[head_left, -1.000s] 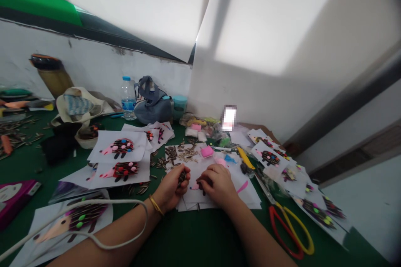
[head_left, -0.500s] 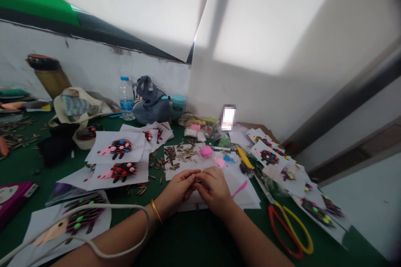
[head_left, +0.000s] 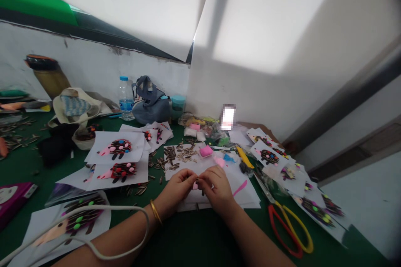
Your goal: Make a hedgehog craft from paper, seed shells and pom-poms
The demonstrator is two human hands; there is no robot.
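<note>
Two hands: one left hand [head_left: 179, 185], one right hand [head_left: 216, 187]. One gold bracelet [head_left: 155, 212]. Hedgehog pictures [head_left: 117, 148]: on the left, one near and two clear ones beyond it, with at least two more partly covered farther back; on the right, at least five, overlapping. One pair of scissors [head_left: 273, 206] near right, one yellow utility knife [head_left: 245, 158] beyond it. Two pink lumps [head_left: 206, 151], one blue lump [head_left: 229, 158], one pink strip [head_left: 240, 187]. Far left: one brown tumbler [head_left: 52, 83], one water bottle [head_left: 126, 103], one blue-grey handbag [head_left: 153, 109]. One purple box [head_left: 14, 202] near left. Sunflower seeds [head_left: 170, 154]: too many to count.
</note>
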